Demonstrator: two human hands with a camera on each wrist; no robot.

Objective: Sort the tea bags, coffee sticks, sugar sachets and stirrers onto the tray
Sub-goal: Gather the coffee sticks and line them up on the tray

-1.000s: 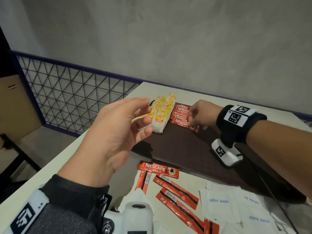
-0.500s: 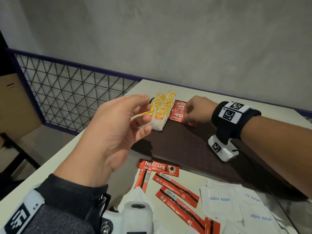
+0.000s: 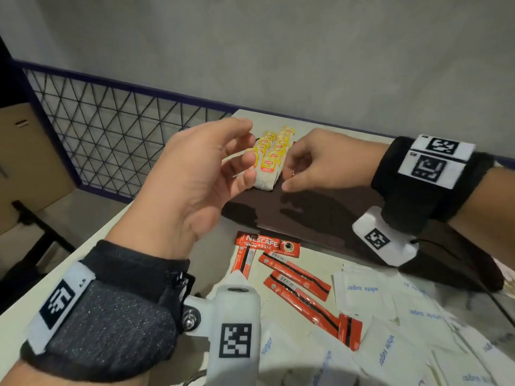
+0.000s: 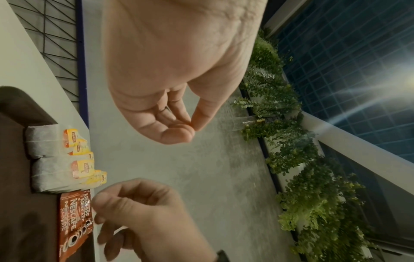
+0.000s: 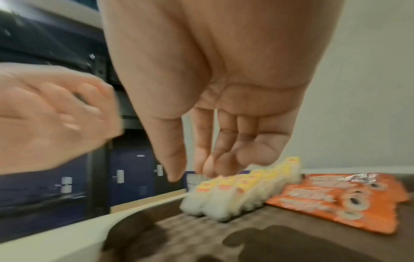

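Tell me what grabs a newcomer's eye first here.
Two hands meet above the far left corner of the dark tray: the left hand and right hand flank two rows of yellow-tagged tea bags. Nearer, red coffee sticks and white sugar sachets lie loose on the table.

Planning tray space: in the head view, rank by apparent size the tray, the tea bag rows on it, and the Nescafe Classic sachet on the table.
1. tray, largest even though partly covered.
2. tea bag rows.
3. Nescafe Classic sachet, smallest though nearer the camera.
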